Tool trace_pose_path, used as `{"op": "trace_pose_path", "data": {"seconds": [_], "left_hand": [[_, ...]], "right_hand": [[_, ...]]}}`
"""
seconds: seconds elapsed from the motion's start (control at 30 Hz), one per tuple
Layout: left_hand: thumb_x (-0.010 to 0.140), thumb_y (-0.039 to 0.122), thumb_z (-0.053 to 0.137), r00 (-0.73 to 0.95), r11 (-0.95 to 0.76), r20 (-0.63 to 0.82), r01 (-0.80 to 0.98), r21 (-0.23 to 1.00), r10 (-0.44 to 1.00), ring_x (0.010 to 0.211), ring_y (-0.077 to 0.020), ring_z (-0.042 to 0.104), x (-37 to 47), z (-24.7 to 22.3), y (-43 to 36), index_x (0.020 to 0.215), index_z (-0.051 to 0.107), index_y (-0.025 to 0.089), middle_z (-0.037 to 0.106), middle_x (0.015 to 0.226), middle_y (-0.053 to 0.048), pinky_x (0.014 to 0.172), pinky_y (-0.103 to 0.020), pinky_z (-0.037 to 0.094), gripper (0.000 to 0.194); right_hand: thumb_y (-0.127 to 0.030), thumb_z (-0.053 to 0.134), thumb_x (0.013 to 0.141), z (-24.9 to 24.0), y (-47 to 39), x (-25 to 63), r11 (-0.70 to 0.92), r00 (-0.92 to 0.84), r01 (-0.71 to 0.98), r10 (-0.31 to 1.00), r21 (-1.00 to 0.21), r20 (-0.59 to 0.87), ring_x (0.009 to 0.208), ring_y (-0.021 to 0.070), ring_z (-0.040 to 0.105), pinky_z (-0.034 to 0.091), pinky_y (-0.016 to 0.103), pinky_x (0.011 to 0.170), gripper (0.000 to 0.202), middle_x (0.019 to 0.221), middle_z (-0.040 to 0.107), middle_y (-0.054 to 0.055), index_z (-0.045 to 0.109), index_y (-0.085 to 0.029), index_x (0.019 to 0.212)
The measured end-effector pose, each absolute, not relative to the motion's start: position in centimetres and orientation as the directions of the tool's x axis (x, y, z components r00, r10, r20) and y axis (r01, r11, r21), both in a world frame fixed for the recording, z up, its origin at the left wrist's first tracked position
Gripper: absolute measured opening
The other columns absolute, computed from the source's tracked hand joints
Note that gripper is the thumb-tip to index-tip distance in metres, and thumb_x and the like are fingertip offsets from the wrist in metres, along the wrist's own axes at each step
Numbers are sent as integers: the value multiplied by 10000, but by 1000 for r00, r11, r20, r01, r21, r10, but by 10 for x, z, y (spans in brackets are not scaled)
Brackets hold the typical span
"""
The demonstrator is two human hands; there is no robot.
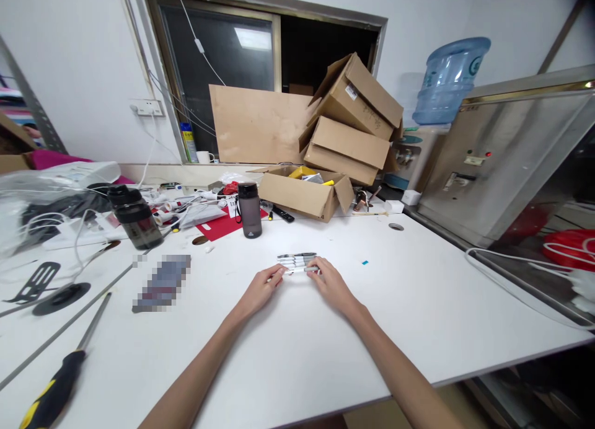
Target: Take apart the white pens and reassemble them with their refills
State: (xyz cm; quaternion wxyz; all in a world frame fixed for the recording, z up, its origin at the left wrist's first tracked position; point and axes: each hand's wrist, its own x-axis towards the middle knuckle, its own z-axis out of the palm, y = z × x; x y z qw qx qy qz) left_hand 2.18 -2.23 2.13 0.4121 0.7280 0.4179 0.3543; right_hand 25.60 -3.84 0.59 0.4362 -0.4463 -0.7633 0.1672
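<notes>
Several slim pens [297, 260] lie side by side across the middle of the white table, the farthest one dark and the others white and grey. Nearest to me is a white pen [295, 271] with a grey end, held level between both hands. My left hand [266, 286] has its thumb and fingers closed on the left end of this pen. At the right end, my right hand [328, 281] pinches the grey part. The fingertips partly cover both ends of the pen.
On the white table [297, 354] stand a dark bottle [250, 212] and a second bottle [136, 218]. A screwdriver [58, 385] and a blurred-out object [162, 283] lie left. Behind are an open cardboard box [297, 193] and cables; a blue scrap [365, 262] lies right.
</notes>
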Motion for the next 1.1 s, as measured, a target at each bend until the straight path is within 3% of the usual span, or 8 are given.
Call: {"op": "trace_pose_path", "data": {"seconds": [0.1, 0.23, 0.37, 0.43, 0.63, 0.83, 1.0, 1.1], "left_hand": [[971, 572, 438, 396, -324, 183, 327, 888, 900, 607, -154, 372, 22, 21, -22, 925, 661, 183, 474, 689, 20, 542, -239, 298, 451], [974, 562, 434, 413, -347, 196, 331, 878, 889, 629, -163, 380, 22, 21, -22, 932, 670, 182, 497, 703, 13, 567, -242, 314, 449], [981, 548, 437, 415, -355, 206, 322, 878, 886, 646, -164, 398, 22, 21, -22, 896, 658, 182, 517, 720, 10, 596, -244, 332, 436], [983, 546, 435, 411, -344, 197, 322, 882, 890, 649, -164, 401, 22, 20, -21, 925, 661, 182, 537, 742, 8, 597, -244, 329, 432], [985, 528, 441, 430, -347, 192, 318, 882, 882, 696, -172, 433, 21, 20, -21, 958, 679, 175, 572, 790, -4, 645, -249, 351, 427], [973, 564, 449, 409, -310, 165, 319, 896, 898, 622, -158, 384, 21, 20, -21, 981, 682, 176, 526, 710, 19, 593, -249, 323, 454], [977, 560, 450, 430, -320, 167, 314, 894, 888, 639, -155, 385, 21, 18, -19, 969, 680, 168, 527, 732, 15, 601, -250, 322, 455], [983, 555, 448, 428, -319, 167, 311, 895, 888, 664, -155, 397, 21, 14, -17, 963, 672, 166, 516, 750, 13, 608, -247, 323, 449]], "right_hand": [[-366, 563, 969, 4, -38, 253, 477, -185, 462, 876, -747, 445, 915, 202, 627, 462, 304, 823, 163, 1049, 700, 23, 649, -250, 1044], [-377, 503, 986, 5, -36, 253, 435, -171, 415, 900, -799, 401, 774, 184, 618, 440, 280, 729, 284, 827, 703, 4, 694, -221, 844], [-319, 631, 898, 7, -33, 255, 472, -171, 328, 881, -818, 440, 928, 204, 657, 472, 303, 843, 143, 978, 742, 23, 723, -227, 957], [-318, 674, 865, 6, -32, 255, 471, -161, 295, 882, -831, 443, 988, 210, 663, 481, 316, 888, 182, 1060, 742, 36, 727, -231, 1016], [-398, 589, 928, 1, -29, 256, 360, -159, 260, 931, -896, 328, 804, 206, 676, 518, 316, 767, 262, 868, 752, 52, 761, -199, 919], [-350, 678, 866, 2, -29, 257, 403, -192, 209, 910, -891, 367, 1044, 218, 672, 507, 336, 917, 238, 1134, 734, 62, 742, -223, 1056], [-379, 608, 916, 2, -29, 257, 357, -172, 232, 930, -905, 323, 887, 211, 671, 503, 325, 828, 239, 922, 748, 53, 759, -196, 945], [-309, 665, 855, 2, -28, 256, 398, -162, 250, 916, -882, 367, 981, 218, 657, 479, 333, 908, 175, 1016, 740, 52, 749, -201, 965]]}}
